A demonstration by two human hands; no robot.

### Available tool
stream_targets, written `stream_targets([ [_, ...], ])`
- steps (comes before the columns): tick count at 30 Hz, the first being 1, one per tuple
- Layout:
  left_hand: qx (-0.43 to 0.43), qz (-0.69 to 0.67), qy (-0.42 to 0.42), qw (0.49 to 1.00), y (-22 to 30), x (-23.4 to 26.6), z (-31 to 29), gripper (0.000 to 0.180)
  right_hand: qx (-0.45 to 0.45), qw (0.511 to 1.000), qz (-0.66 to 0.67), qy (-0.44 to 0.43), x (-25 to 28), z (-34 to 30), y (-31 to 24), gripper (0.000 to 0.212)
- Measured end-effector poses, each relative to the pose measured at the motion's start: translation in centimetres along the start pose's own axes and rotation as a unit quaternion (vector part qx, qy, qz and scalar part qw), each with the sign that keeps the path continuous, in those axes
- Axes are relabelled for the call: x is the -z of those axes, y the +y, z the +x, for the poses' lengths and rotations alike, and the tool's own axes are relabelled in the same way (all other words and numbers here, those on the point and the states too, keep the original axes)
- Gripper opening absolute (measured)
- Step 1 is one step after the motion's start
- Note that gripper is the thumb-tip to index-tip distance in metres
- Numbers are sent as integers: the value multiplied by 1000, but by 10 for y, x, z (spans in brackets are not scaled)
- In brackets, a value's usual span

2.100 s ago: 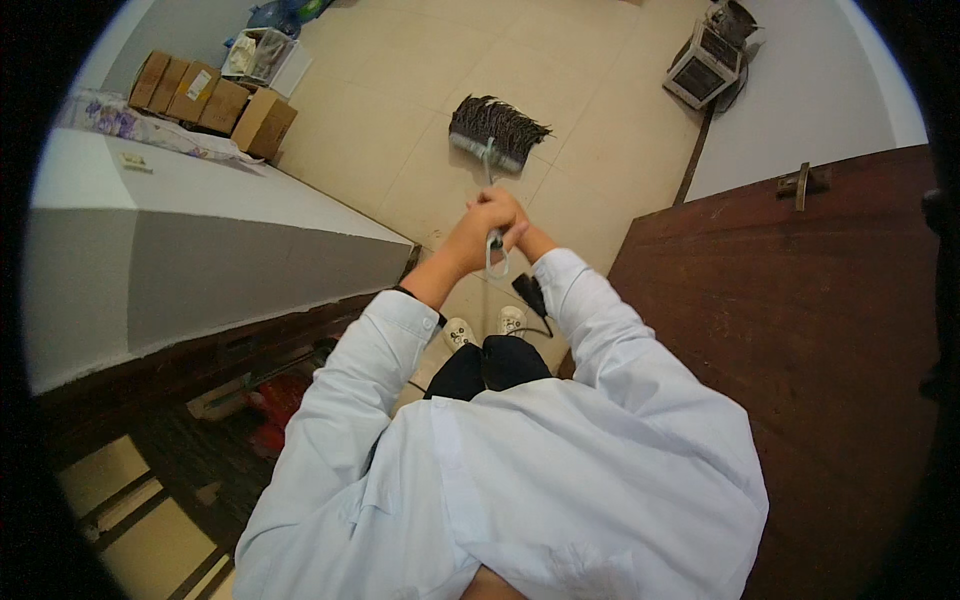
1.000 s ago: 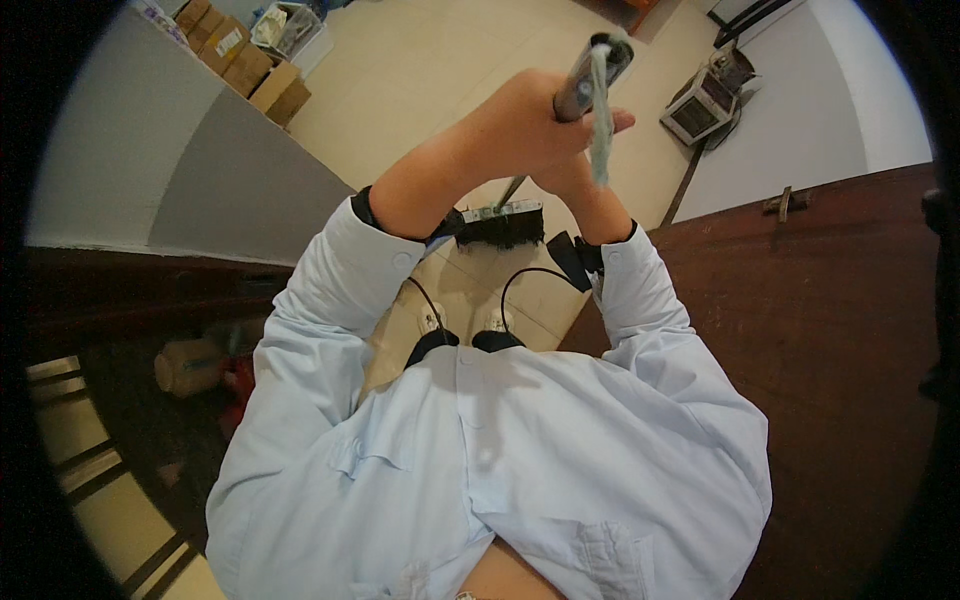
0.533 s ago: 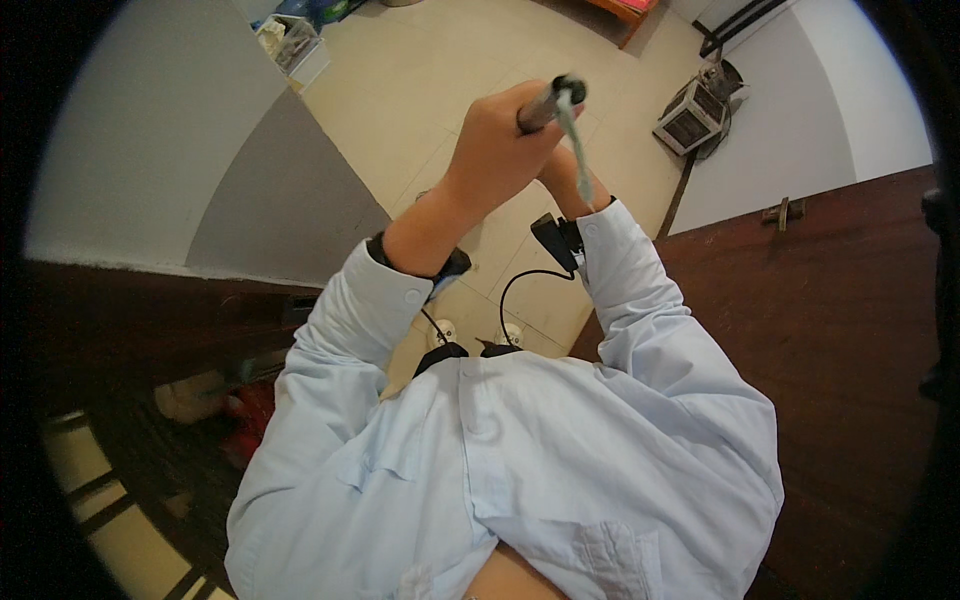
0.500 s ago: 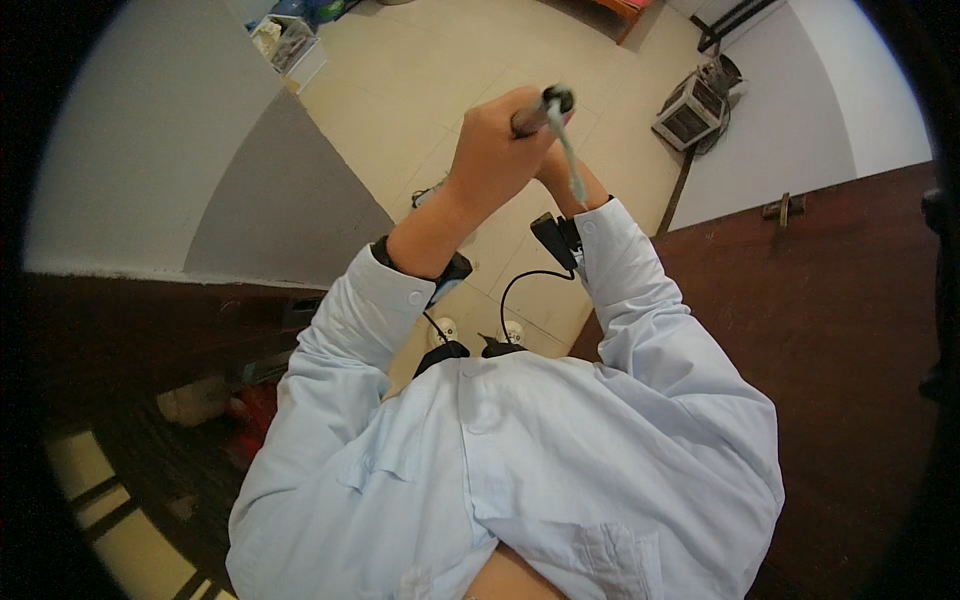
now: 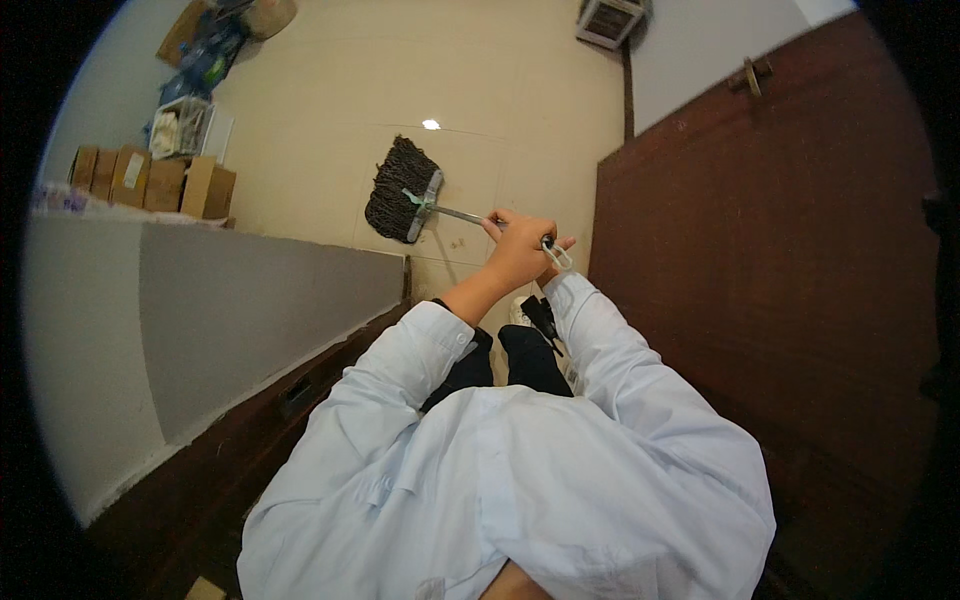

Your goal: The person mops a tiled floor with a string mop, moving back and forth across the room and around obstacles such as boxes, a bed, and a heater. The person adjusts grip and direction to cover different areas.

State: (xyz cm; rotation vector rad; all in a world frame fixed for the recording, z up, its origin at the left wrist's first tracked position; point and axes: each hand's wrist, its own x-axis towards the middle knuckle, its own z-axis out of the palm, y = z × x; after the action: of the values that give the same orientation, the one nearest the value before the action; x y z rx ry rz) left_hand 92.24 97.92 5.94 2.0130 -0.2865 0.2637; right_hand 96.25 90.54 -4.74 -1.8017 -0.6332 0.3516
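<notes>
A mop with a dark, stringy head (image 5: pixel 392 195) rests on the tiled floor ahead of me, a little to the left. Its metal handle (image 5: pixel 460 214) slants from a grey-green clamp back toward my body. My left hand (image 5: pixel 518 250) is wrapped round the handle close to its upper end, where a pale hanging loop (image 5: pixel 560 258) dangles. Just behind it, my right hand (image 5: pixel 566 243) is also at the handle, mostly covered by the left one, so few of its fingers show.
A dark wooden door (image 5: pixel 760 270) stands open on my right. To the left, a low grey-and-white wall (image 5: pixel 270 290) ends beside the doorway. Cardboard boxes (image 5: pixel 165 185) and a white bin (image 5: pixel 180 125) line the far left; a boxy appliance (image 5: pixel 608 22) sits at the far right.
My hands have lowered and come nearer my body with the handle. The mop head now shows on the floor ahead, and the view has shifted, bringing in the boxes.
</notes>
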Motion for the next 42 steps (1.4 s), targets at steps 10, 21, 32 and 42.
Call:
stream_targets([
  [10, -21, 5, -137, 990, 30, -53, 5, 30, -9, 990, 60, 126, 33, -57, 2, 47],
  [21, -78, -66, -334, 937, 128, -163, -58, 22, 36, 888, 386, 249, 75, -232, -11, 51],
  [32, -96, -12, -425, 900, 247, -163, -90, 27, 33, 852, 486, 191, 102, -327, -94, 66],
  [42, -101, -1, -406, 908, 311, -47, -26, 18, 72, 939, 282, 184, 122, -212, -156, 56],
])
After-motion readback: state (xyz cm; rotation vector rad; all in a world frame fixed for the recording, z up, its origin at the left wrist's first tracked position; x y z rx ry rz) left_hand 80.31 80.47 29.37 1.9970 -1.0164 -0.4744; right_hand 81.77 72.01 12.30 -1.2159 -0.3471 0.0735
